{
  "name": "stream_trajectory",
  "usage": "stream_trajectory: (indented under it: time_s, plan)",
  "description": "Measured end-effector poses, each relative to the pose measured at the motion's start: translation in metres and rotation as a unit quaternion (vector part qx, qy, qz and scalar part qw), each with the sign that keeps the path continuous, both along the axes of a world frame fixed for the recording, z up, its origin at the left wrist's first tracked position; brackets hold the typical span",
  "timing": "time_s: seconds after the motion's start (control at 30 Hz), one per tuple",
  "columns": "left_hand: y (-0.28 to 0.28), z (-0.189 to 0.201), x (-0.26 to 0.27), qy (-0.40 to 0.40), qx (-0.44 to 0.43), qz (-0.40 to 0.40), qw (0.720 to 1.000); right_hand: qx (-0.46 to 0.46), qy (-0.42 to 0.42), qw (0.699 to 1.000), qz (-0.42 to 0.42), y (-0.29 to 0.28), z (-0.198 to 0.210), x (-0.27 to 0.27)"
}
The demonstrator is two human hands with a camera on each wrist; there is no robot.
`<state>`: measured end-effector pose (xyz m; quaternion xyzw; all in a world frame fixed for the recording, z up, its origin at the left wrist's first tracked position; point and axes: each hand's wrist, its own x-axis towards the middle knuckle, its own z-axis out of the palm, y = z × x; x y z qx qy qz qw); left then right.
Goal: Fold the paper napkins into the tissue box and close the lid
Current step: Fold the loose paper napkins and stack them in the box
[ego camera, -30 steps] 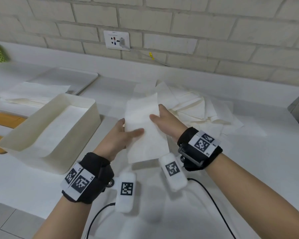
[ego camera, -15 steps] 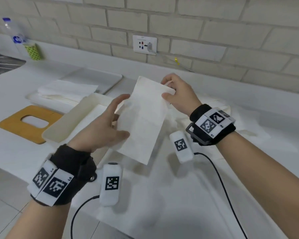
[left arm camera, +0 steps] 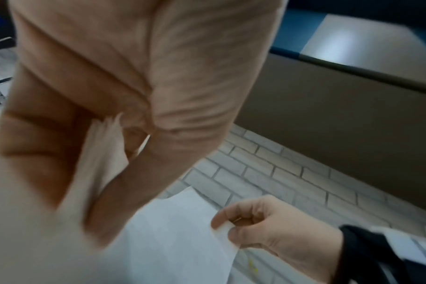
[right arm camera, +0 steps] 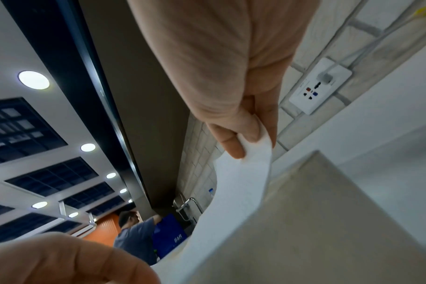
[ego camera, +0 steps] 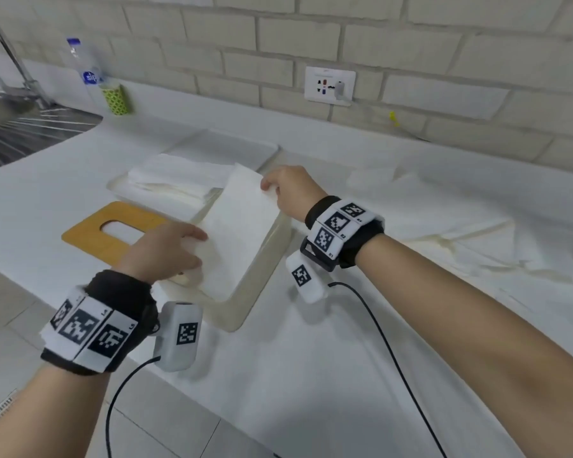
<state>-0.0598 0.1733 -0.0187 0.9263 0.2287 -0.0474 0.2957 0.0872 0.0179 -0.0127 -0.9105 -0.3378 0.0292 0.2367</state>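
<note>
A folded white napkin (ego camera: 242, 226) slopes down into the open cream tissue box (ego camera: 262, 262). My left hand (ego camera: 196, 247) grips its near left edge, thumb on top and fingers beneath. My right hand (ego camera: 272, 188) pinches the far right corner, thumb against fingers; the right wrist view shows this pinch (right arm camera: 248, 142) on the napkin (right arm camera: 243, 192) above the box wall (right arm camera: 304, 221). In the left wrist view my left hand (left arm camera: 124, 134) curls round the napkin (left arm camera: 178, 230). The wooden lid (ego camera: 113, 229) with an oval slot lies flat left of the box.
A stack of folded napkins (ego camera: 172, 176) sits on a white tray behind the box. Loose unfolded napkins (ego camera: 460, 233) lie spread on the counter to the right. A sink (ego camera: 14, 133), a bottle (ego camera: 83, 71) and a green cup (ego camera: 115, 99) stand at the far left.
Both hands lifted the folded napkin off the counter and carried it left, over the tissue box. It now dips into the box. The head view has panned left.
</note>
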Motion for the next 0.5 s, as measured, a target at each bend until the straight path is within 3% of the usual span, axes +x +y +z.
stream_trajectory:
  time_s: [0.33, 0.5]
  plan:
    - [-0.001, -0.015, 0.002, 0.125, 0.088, -0.082, 0.985, -0.301, 0.032, 0.953, 0.023, 0.034, -0.009, -0.004]
    - [-0.008, -0.011, 0.004, 0.149, 0.144, -0.128, 0.970, -0.324, 0.009, 0.945, 0.036, 0.038, -0.017, -0.010]
